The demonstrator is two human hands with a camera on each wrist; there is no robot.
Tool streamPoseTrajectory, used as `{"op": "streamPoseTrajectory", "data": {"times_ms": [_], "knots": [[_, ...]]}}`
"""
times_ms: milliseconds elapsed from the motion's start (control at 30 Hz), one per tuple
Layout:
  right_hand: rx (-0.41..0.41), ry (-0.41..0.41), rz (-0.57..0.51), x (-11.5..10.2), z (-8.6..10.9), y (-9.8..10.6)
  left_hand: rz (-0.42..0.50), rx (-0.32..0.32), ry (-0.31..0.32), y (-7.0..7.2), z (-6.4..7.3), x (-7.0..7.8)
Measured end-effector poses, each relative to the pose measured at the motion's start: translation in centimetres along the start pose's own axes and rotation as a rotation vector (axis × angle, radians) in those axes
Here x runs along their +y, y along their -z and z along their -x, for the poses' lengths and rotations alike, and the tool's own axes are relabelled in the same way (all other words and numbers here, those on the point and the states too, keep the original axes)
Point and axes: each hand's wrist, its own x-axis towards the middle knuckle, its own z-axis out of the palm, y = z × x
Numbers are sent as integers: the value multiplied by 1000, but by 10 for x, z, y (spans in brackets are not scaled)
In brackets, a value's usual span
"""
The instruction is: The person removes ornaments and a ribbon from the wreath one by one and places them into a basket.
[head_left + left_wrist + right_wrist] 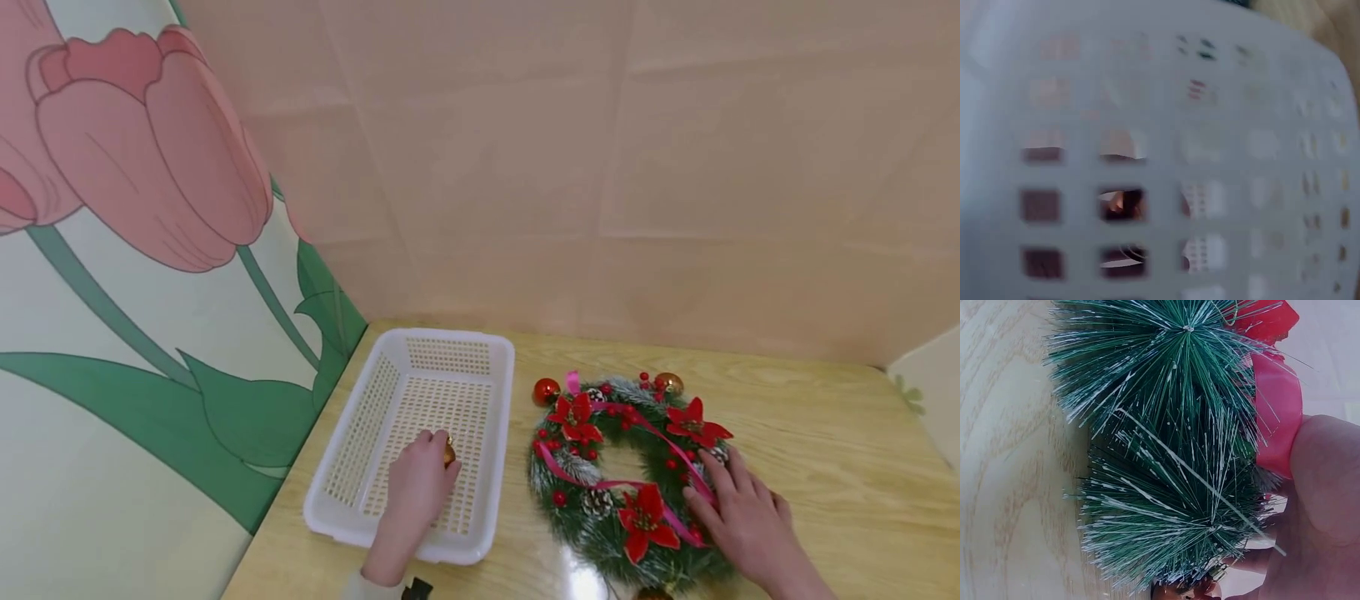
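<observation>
A small gold Christmas ball [449, 454] is pinched by my left hand [422, 479], low inside a white plastic basket [504, 433]. Holes in the basket wall [1154, 125] fill the left wrist view and hide most of that hand. On the right, a green Christmas wreath [555, 517] lies on the table, dressed with red poinsettias [645, 521], pinecones [597, 502], berries and pink ribbon [622, 485]. My right hand [750, 521] rests on the wreath's right side, thumb by the ribbon and fingers spread near a pinecone. Frosted needles [1172, 444] show close up in the right wrist view.
A red ball [547, 392] and a gold ball [669, 383] sit at the wreath's far edge, with another gold ball [652, 594] at its near edge. Behind the wooden table [847, 450] hangs a beige cloth [615, 167]; a tulip-painted wall [150, 292] borders the left.
</observation>
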Motion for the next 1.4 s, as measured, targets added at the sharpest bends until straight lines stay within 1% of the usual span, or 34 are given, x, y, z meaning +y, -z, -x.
{"op": "streamPoseTrajectory", "data": {"times_ms": [100,167,267,367,567,633,667,700,733,767,800,833,900,933,967,1000,1033,1067,1100,1133,1200,1233,1267,1333,1367,1400], "knots": [[-9,-2,-2,1,0,0,-5,-91,24,-7,1,-11],[-10,-1,-3,1,0,-1,4,-139,39,-9,3,-14],[-10,-2,-6,2,-1,0,9,-208,61,-12,4,-15],[-11,-1,-8,3,-1,0,3,-268,77,-14,2,-15],[-13,-3,-5,4,-2,1,-29,-327,105,-17,-3,-13],[-16,-2,-3,4,-2,2,-50,-321,109,-15,-3,-11],[-19,0,-4,4,-2,2,-61,-300,100,-14,-2,-8],[-20,1,-5,3,-3,2,-71,-264,87,-12,-2,-4],[-21,3,-5,3,-3,2,-85,-207,60,-9,-1,1],[-22,4,-5,3,-3,2,-92,-132,24,-6,0,8],[-21,4,-5,2,-3,3,-88,-43,-19,-3,1,18],[-22,5,-6,2,-3,3,-64,61,-76,-1,3,29],[-18,5,-5,2,-3,3,20,257,-206,2,9,55],[-18,5,-4,2,-3,3,63,345,-288,2,12,69],[-17,7,-4,2,-3,3,110,407,-368,1,16,82],[-14,8,-4,2,-3,3,148,445,-448,-2,21,95],[-12,9,-7,2,-3,3,181,454,-519,-6,26,107],[-8,12,-9,2,-3,3,194,440,-578,-11,31,117],[-7,13,-10,2,-3,3,199,414,-626,-17,36,126],[-6,16,-10,2,-3,3,195,371,-668,-24,41,133],[-3,18,-12,2,-2,2,170,268,-723,-38,52,144],[-4,19,-13,2,-2,2,150,229,-742,-45,57,147],[-6,20,-12,3,-2,2,142,181,-762,-52,62,150],[-8,21,-13,3,-2,2,92,83,-799,-64,70,153],[-9,21,-16,4,-2,2,78,16,-812,-69,72,153],[-11,21,-18,4,-2,2,61,-33,-824,-74,75,154]]}}
